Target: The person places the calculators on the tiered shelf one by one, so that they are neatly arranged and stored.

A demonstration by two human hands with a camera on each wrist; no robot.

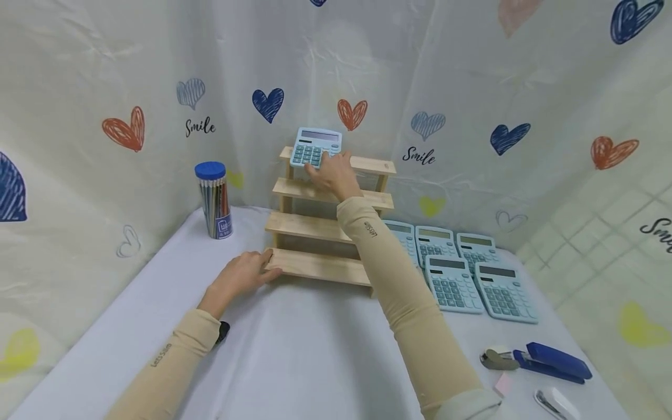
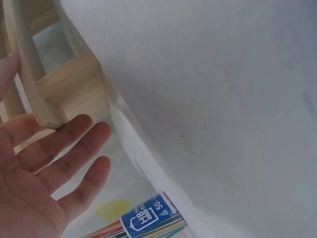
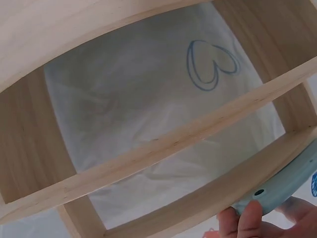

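A four-tier wooden stepped shelf (image 1: 320, 263) stands against the back curtain. On the left end of its top tier a light blue calculator (image 1: 317, 146) leans back, keys facing forward. My right hand (image 1: 336, 172) grips this calculator at its lower right part; in the right wrist view fingertips (image 3: 249, 218) lie at its edge, just over the top board. At the left end of the lowest tier, my left hand (image 1: 242, 279) holds the board's corner between thumb and index finger. The other left fingers (image 2: 74, 168) spread loosely beside the corner in the left wrist view.
Several light blue calculators (image 1: 454, 284) lie in two rows right of the shelf. A clear tub of pencils (image 1: 214, 201) with a blue lid stands at left. Near the front right are a blue stapler (image 1: 556, 361), a grey-brown small tool (image 1: 499, 360) and a white stapler-like item (image 1: 557, 403).
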